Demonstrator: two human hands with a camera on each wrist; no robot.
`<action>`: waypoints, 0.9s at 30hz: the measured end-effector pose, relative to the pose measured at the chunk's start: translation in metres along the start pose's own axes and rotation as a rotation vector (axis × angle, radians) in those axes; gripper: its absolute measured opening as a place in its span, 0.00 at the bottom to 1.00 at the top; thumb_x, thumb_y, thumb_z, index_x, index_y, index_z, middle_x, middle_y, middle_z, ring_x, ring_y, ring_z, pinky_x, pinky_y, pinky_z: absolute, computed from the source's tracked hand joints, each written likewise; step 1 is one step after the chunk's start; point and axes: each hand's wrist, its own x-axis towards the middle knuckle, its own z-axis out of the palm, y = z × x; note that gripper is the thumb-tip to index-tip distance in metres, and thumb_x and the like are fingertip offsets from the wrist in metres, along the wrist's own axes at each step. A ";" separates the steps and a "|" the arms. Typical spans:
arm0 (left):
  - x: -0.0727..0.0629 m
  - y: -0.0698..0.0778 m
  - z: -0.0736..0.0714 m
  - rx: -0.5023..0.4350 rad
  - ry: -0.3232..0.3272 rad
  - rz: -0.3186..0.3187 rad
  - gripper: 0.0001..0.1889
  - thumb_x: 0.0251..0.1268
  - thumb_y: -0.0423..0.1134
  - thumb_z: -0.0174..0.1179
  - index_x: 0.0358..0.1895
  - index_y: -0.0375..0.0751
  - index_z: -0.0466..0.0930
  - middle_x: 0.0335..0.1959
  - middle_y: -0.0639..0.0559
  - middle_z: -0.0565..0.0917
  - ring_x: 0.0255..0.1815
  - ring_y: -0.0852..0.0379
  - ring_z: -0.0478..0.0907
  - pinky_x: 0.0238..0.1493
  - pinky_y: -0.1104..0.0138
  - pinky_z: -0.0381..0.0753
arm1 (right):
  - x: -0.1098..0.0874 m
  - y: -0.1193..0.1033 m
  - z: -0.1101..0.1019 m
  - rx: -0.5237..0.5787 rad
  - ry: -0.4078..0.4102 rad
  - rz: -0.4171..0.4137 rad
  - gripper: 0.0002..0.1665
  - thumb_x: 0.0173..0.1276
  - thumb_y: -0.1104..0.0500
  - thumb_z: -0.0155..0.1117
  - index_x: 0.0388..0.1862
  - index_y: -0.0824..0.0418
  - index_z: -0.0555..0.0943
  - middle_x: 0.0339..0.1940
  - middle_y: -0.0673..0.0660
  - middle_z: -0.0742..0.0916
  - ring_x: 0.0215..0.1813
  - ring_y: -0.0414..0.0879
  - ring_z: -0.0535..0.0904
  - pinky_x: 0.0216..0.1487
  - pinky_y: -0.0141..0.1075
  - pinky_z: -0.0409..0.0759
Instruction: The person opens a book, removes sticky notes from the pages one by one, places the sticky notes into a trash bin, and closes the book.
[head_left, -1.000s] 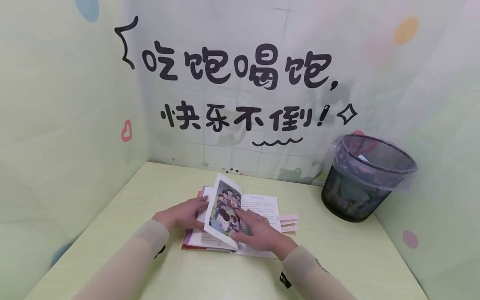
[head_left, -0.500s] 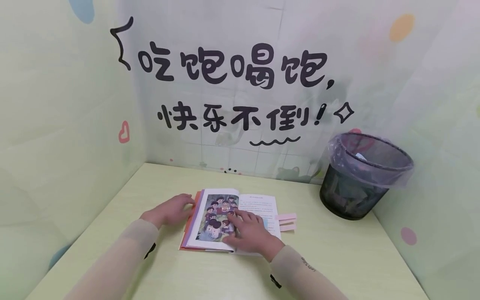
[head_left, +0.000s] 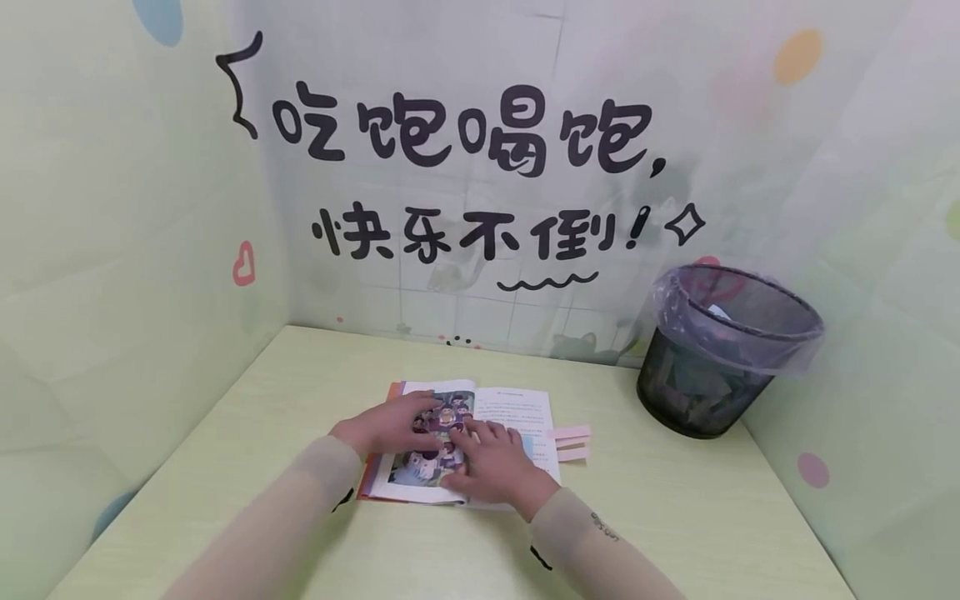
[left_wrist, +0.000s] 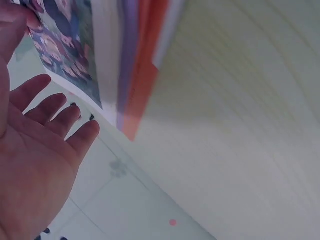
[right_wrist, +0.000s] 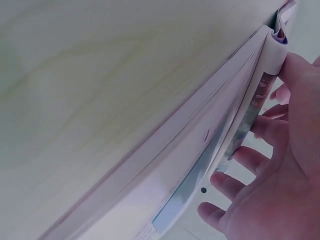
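Observation:
An open book (head_left: 517,404) lies on the table, a colour picture (head_left: 412,472) of a group of people on its left page and print on its right. My left hand (head_left: 390,425) is over the picture page, fingers extended; the left wrist view shows the palm and spread fingers (left_wrist: 52,107) beside the book's orange cover flap (left_wrist: 137,95). My right hand (head_left: 504,462) rests near the centre fold, its spread fingers (right_wrist: 250,162) reaching onto the picture's edge. Under that hand, a light blue patch (head_left: 528,448) shows on the right page.
Pink paper tabs (head_left: 573,432) stick out from the book's right edge. A black mesh waste bin (head_left: 693,387) with a translucent purple liner (head_left: 795,354) stands at the back right. Printed fabric walls (head_left: 480,325) enclose the pale table (head_left: 247,417) behind and on both sides.
The raised picture page has come down flat onto the left side. My left hand went out to the book's left edge, then back right over the picture. The right hand stays near the fold.

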 end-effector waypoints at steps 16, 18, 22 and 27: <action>0.010 0.035 0.016 0.017 -0.135 0.002 0.54 0.65 0.61 0.78 0.90 0.52 0.59 0.93 0.47 0.52 0.92 0.39 0.53 0.89 0.40 0.60 | 0.001 -0.002 -0.001 -0.010 -0.004 -0.008 0.47 0.79 0.28 0.60 0.90 0.45 0.65 0.91 0.54 0.67 0.86 0.62 0.66 0.82 0.67 0.66; 0.010 0.037 0.015 0.008 -0.139 -0.021 0.55 0.65 0.60 0.78 0.90 0.52 0.59 0.93 0.47 0.52 0.93 0.39 0.53 0.89 0.40 0.60 | 0.001 -0.001 -0.001 -0.001 -0.005 -0.008 0.47 0.79 0.28 0.60 0.90 0.44 0.64 0.91 0.54 0.67 0.87 0.61 0.66 0.83 0.67 0.65; 0.011 0.040 0.015 -0.017 -0.142 -0.043 0.55 0.64 0.59 0.79 0.89 0.49 0.59 0.93 0.45 0.52 0.92 0.39 0.54 0.89 0.41 0.60 | -0.001 0.002 -0.002 0.023 -0.009 -0.019 0.48 0.79 0.27 0.60 0.90 0.43 0.63 0.91 0.53 0.66 0.87 0.61 0.65 0.82 0.68 0.64; 0.011 0.044 0.015 -0.009 -0.140 -0.035 0.54 0.64 0.58 0.79 0.89 0.46 0.61 0.93 0.44 0.54 0.92 0.40 0.55 0.90 0.42 0.60 | -0.005 0.018 -0.008 0.030 -0.025 -0.065 0.47 0.80 0.25 0.57 0.89 0.43 0.66 0.91 0.52 0.68 0.87 0.62 0.65 0.84 0.67 0.63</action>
